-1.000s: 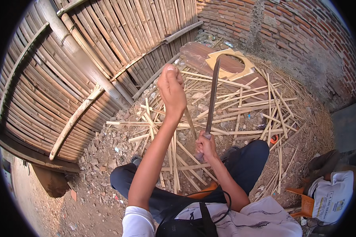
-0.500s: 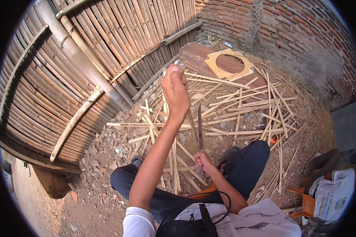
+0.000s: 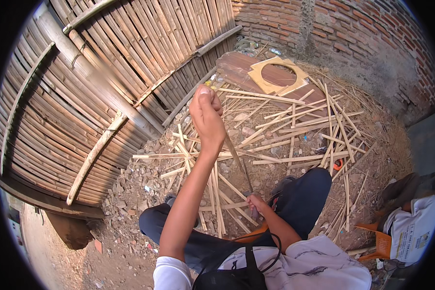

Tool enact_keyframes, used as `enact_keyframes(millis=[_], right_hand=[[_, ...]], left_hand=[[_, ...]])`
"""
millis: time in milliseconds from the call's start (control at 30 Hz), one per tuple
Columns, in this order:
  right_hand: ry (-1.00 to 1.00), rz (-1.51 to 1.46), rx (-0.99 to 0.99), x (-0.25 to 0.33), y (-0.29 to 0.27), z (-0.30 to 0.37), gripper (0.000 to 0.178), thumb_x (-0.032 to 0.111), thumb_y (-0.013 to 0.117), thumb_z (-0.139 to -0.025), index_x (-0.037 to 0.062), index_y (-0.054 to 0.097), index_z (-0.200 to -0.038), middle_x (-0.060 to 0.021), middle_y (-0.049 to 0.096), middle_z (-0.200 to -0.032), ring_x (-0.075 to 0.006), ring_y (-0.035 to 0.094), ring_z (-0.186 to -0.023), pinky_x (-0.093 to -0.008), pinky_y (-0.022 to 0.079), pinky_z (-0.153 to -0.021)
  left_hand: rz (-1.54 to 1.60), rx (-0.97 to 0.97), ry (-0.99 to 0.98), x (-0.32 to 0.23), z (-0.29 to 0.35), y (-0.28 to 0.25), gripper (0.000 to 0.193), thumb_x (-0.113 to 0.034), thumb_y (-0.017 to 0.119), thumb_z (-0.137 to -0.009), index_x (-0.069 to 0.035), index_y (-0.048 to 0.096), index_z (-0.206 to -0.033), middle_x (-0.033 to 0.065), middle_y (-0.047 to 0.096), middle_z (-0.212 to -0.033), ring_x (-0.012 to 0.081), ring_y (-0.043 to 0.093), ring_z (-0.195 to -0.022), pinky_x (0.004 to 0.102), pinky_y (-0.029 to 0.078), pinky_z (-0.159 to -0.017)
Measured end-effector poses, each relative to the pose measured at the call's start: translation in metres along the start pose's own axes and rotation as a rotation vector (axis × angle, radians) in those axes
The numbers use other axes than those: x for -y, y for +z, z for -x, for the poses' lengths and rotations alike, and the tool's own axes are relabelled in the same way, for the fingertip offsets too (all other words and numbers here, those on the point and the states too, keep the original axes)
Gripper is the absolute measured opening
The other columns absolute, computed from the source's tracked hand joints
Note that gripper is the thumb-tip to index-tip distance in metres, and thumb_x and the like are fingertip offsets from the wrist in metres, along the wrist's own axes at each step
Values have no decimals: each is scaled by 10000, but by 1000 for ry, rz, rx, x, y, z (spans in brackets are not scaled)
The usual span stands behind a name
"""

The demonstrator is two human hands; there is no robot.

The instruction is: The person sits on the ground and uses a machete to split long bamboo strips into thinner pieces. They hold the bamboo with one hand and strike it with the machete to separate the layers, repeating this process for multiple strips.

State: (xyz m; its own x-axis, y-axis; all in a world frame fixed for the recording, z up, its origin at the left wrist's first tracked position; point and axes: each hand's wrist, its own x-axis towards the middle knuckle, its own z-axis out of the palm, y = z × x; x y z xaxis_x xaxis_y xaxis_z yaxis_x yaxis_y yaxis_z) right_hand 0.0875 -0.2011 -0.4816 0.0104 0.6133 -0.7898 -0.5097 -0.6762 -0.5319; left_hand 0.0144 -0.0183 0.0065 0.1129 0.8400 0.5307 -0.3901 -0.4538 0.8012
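My left hand (image 3: pixel 207 113) is raised in front of me, its fingers closed around the upper part of a bamboo strip (image 3: pixel 234 152). The strip slants down from the fist toward my right hand. Low between my knees, my right hand (image 3: pixel 258 203) grips the handle of a long-bladed knife (image 3: pixel 249 180). Its narrow blade points up and away, seen almost edge-on, and meets or overlaps the lower end of the strip; I cannot tell whether they touch. Many split bamboo strips (image 3: pixel 302 158) lie crisscrossed on the ground beyond my hands.
A bamboo slat wall (image 3: pixel 145 53) stands at the left, a brick wall (image 3: pixel 348 36) at the back right. A brown board (image 3: pixel 237 67) bears a yellowish panel with a round hole (image 3: pixel 256 77). An orange chair (image 3: pixel 383 244) with cloth over it stands right. Stony ground surrounds me.
The knife blade has turned from nearly upright and apart from the strip to a slant against its lower end. My left hand has shifted slightly left and down in the picture.
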Motion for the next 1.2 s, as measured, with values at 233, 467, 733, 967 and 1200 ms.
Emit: enact_keyframes(millis=[233,467,733,967,1200], right_hand=[[-205,21,-49,34,40,27,195,111,652,-806,90,519,-664,6,452,-566,-116,402,-441,-309,340,-423],[-235,43,-82,50,58,58,285,240,675,-907,98,516,-718,20,440,-545,-108,391,-422,-305,325,-414],[-229,-433,90,69,78,82,260,284,643,-933,144,459,-813,48,374,-528,-91,347,-388,-293,340,-414],[-358,-401,191,96,101,150,235,224,611,-946,152,442,-798,44,359,-528,-93,331,-394,-295,336,-424],[-105,-375,192,67,77,122,240,194,607,-936,155,441,-768,46,359,-515,-88,338,-383,-297,330,-414]], left_hand=[[118,55,-107,-10,2,-25,277,-261,391,-1039,-96,424,-819,-36,277,-654,67,253,-575,247,233,-504],[295,113,-190,-13,-11,-76,274,-305,410,-1029,-119,348,-838,9,346,-753,125,354,-707,296,351,-689],[149,227,-172,-13,-13,-75,311,-392,416,-1086,-101,429,-977,65,515,-848,145,496,-783,301,434,-773],[242,285,-151,-5,-12,-53,158,-249,547,-1041,-120,461,-1012,100,628,-698,170,591,-571,274,490,-559],[303,269,-242,1,-17,-40,275,-331,558,-1028,-103,510,-882,-48,337,-609,60,297,-530,229,262,-506]])
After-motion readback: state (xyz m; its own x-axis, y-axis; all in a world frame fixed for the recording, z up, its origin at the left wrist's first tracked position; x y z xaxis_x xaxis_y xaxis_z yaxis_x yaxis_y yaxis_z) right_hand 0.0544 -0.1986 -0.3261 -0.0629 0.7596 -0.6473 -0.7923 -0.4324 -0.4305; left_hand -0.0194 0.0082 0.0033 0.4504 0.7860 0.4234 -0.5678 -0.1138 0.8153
